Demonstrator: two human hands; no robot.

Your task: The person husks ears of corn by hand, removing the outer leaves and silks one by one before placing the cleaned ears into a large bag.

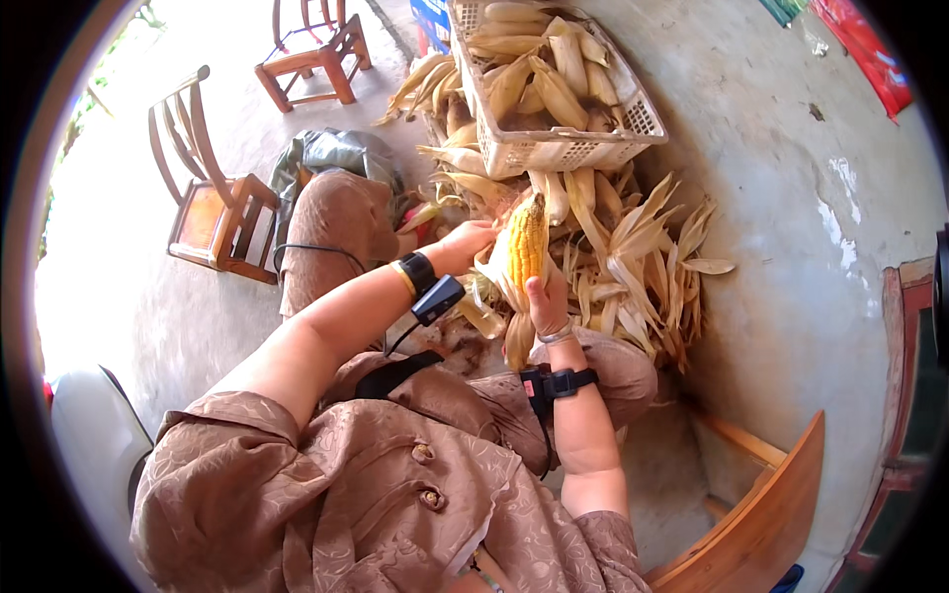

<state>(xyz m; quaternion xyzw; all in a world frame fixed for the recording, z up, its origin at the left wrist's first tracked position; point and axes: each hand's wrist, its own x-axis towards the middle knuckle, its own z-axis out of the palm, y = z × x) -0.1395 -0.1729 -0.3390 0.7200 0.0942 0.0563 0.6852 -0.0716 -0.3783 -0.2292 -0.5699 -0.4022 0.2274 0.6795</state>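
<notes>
An ear of corn [528, 237] stands nearly upright before me, its yellow kernels bare on the near side and dry husk leaves hanging around it. My right hand [549, 296] is closed around its lower part, with the thumb over the kernels. At the ear's left side is my left hand [471, 243], its fingertips by the husk and silk; whether they pinch anything is hidden. Behind, a white plastic crate [563, 152] full of unhusked ears [560, 93] rests on more corn. Loose dry husks [645, 259] are heaped to the right.
Two small wooden chairs [230, 222] [319, 63] stand at the left, near a grey-green cloth [337, 148]. A wooden chair back [771, 511] is at the lower right. A concrete wall [801, 207] borders the husk heap.
</notes>
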